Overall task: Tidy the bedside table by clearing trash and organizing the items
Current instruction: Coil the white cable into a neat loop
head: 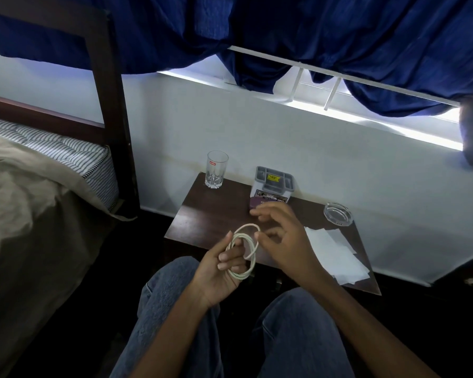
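Over the bedside table's bare near-left edge, the left hand grips a white cable wound in loops; the right hand spreads its fingers beside it.

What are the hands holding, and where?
Left hand holds a coiled white cord, loops around its fingers. Right hand at the coil's top; grip unclear.

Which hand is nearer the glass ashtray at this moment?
Right. The right hand hovers over the table, just left of the ashtray. The left hand, holding the coiled cord, is farther left, in front of the table's near edge.
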